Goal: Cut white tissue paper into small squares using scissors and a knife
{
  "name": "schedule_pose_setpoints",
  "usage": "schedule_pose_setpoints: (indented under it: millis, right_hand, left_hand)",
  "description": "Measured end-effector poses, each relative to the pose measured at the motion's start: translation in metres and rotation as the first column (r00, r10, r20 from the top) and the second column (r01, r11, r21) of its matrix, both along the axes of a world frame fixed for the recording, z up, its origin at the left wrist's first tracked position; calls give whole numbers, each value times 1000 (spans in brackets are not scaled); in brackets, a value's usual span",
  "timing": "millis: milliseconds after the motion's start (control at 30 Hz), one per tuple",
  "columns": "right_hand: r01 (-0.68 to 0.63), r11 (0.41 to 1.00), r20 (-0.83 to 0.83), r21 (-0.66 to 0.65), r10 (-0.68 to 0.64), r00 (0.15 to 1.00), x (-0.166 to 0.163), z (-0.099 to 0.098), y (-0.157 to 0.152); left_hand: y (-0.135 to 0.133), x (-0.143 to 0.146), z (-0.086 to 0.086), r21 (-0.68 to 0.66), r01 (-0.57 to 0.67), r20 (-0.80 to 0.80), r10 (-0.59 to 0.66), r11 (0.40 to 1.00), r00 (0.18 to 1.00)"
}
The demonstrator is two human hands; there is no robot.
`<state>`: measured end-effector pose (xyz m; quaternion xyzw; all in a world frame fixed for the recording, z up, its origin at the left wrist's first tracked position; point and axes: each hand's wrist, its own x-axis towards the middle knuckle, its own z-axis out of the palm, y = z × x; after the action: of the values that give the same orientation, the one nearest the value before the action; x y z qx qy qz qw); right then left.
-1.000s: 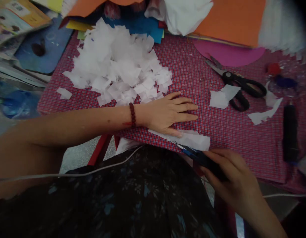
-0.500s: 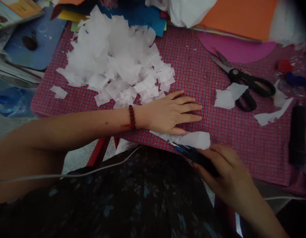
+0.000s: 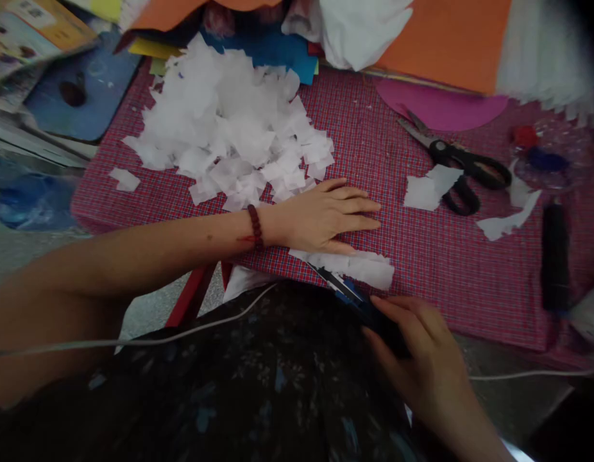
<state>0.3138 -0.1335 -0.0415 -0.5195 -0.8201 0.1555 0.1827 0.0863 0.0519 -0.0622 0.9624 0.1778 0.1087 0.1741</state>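
Note:
My left hand (image 3: 326, 215) lies flat with straight fingers on the red checked cloth (image 3: 374, 128), pressing the far edge of a white paper strip (image 3: 359, 266) at the table's near edge. My right hand (image 3: 422, 359) is closed around a dark utility knife (image 3: 359, 301) with a blue body; its blade tip sits at the strip's left end. A dark red bead bracelet is on my left wrist.
A big heap of white paper pieces (image 3: 234, 122) lies behind my left hand. Black scissors (image 3: 455, 163) and white scraps (image 3: 426, 189) lie to the right, with a black cylinder (image 3: 554, 256) further right. Orange, blue and pink sheets line the far edge.
My right hand has drawn the knife toward my body and slightly left along the strip. My left hand stays pressed in place.

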Motion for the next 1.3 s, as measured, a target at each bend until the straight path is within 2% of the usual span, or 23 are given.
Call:
schedule_pose_setpoints:
  millis: [100,233,400,867,1100,1200,1300]
  right_hand:
    - [-12,998,4,55,11,1000,3,-1,3]
    - [-28,997,10,72,27,1000,6,-2,9]
    - [-67,996,0,53,67,998,3,-2,20]
    - [-132,991,20,-7,132,991,-17,5,41]
    - [-91,996,39,-8,92,995,-23,6,17]
    - [-87,993,3,-75,87,996,-14,10,-2]
    - [1,998,-23,-62,-3,1000,7,15,-15]
  left_hand:
    - [8,-4,3,-42,23,0,-23,999,1000]
    - [13,-8,-2,4,27,4,-27,1000,1000]
    - [11,-8,-11,31,23,14,-24,999,1000]
    - [9,-7,-10,-5,-11,105,11,1000,994]
    - [7,-6,-4,86,36,-29,-33,996,999]
    - [7,-7,-6,107,38,-19,-36,994,999]
    - [10,-8,-9,67,13,59,-17,998,998]
